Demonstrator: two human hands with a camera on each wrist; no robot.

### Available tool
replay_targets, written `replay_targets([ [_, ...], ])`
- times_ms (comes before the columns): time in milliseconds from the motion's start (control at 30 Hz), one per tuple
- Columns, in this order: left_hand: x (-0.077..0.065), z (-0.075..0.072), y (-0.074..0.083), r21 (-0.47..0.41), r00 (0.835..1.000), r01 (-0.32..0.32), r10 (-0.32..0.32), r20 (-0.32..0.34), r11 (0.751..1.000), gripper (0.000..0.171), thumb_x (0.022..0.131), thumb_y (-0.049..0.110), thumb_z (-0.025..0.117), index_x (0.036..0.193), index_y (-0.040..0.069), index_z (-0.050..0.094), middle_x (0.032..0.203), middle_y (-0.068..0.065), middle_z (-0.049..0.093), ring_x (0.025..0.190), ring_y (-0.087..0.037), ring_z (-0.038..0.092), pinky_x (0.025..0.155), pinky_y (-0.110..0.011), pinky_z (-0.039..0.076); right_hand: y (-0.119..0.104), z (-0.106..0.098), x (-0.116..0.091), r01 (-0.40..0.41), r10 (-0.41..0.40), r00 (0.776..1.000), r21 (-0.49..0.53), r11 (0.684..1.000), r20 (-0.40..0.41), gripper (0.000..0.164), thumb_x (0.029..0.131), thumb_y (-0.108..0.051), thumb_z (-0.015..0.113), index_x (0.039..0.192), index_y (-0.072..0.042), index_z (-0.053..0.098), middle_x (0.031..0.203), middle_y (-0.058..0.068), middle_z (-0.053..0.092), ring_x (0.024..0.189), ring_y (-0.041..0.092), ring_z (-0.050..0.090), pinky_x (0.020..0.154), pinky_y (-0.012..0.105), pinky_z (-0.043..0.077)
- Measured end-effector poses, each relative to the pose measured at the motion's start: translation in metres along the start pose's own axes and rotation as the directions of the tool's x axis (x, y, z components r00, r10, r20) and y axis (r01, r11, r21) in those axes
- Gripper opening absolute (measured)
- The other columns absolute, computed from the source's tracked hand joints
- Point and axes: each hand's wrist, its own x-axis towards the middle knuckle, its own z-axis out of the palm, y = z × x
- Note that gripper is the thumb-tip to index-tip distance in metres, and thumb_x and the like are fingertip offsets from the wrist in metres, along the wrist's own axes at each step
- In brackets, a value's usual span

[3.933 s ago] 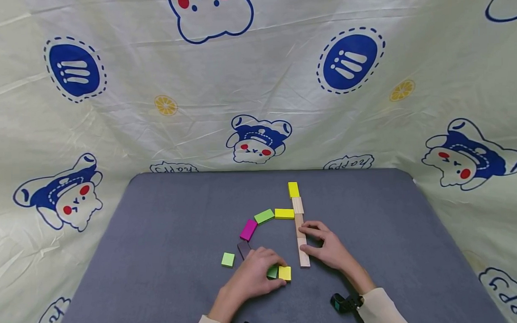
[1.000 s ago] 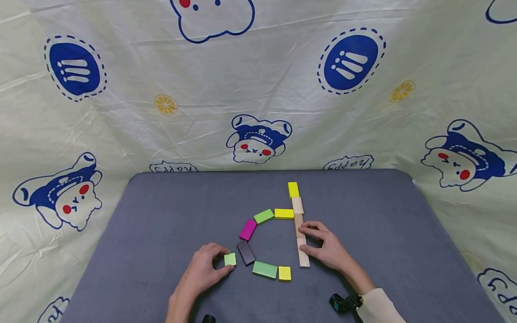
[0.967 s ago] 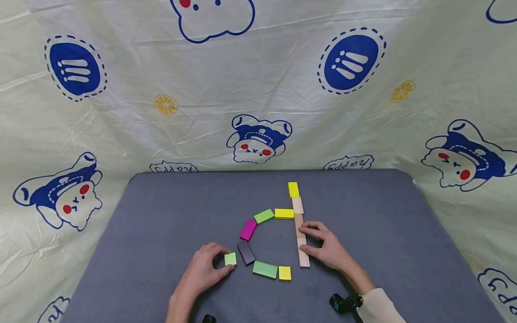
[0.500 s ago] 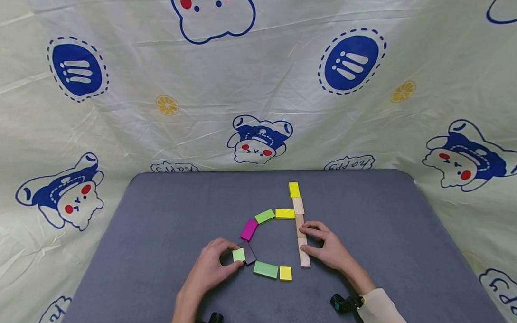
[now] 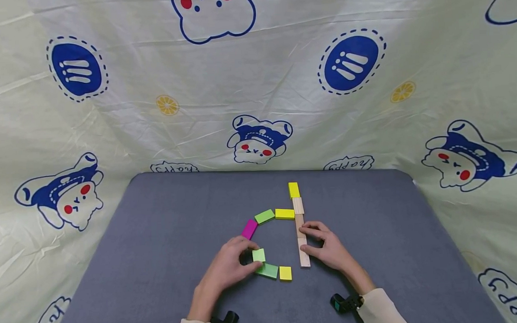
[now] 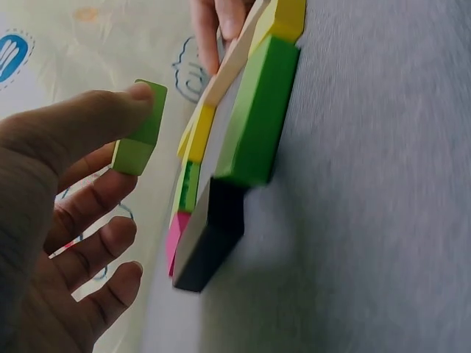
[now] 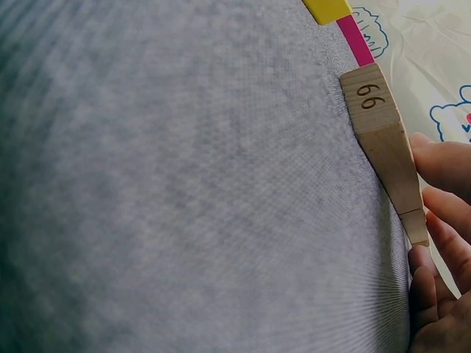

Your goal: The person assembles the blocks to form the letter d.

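My left hand point(image 5: 231, 263) pinches a small light green wooden block point(image 6: 138, 136) between thumb and fingers. In the left wrist view this block is raised off the table, left of a dark block point(image 6: 210, 239). From the head view the hand hides that dark block. A longer green block point(image 5: 268, 271) and a yellow block point(image 5: 285, 273) lie to the hand's right. My right hand point(image 5: 327, 247) has its fingertips against a straight line of plain wooden blocks point(image 5: 303, 258); the nearest one is marked 66 in the right wrist view.
A magenta block point(image 5: 249, 229), a green block point(image 5: 264, 216) and a yellow block point(image 5: 284, 214) curve toward the wooden line. Another yellow block point(image 5: 293, 189) tops that line. All lie on a grey cloth-covered table point(image 5: 179, 207) before a printed curtain point(image 5: 133, 137).
My left hand left the yellow block at the curve's near end, took the small light green block from the left and carried it right, over the dark block. My right hand stayed put.
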Motion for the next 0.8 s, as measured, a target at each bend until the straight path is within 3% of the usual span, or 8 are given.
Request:
replay_targets([
  [267,0.008,0.013,0.014,0.007,0.997,-0.064,0.063,0.054,0.998,0.030,0.084,0.030,0.087,0.109,0.019,0.075,0.105,0.008,0.069,0.095,-0.009,0.061,0.086,-0.030,0.054,0.001,0.001,0.000,-0.018,0.018,1.000,0.007,1.000,0.010,0.047,0.090,-0.025,0.081,0.133,-0.010,0.070,0.139,0.006,0.059,0.131,0.030,0.053,0.107,0.057,0.044],
  [433,0.013,0.022,0.023,0.020,0.995,-0.059,0.058,0.082,0.998,0.029,0.086,0.033,0.085,0.109,0.021,0.074,0.106,0.009,0.070,0.097,-0.007,0.061,0.089,-0.031,0.054,0.002,0.000,0.000,-0.015,0.015,1.000,0.005,1.000,0.014,0.048,0.089,-0.025,0.081,0.134,-0.010,0.069,0.139,0.007,0.059,0.131,0.030,0.053,0.107,0.058,0.043],
  [800,0.017,0.041,0.035,0.053,0.990,-0.120,0.115,0.080,0.991,0.030,0.085,0.040,0.084,0.109,0.025,0.074,0.104,0.013,0.069,0.096,-0.005,0.057,0.088,-0.030,0.051,0.001,-0.001,0.001,-0.015,0.014,1.000,0.018,1.000,0.014,0.049,0.089,-0.025,0.081,0.134,-0.010,0.069,0.139,0.006,0.058,0.133,0.029,0.052,0.108,0.058,0.042],
])
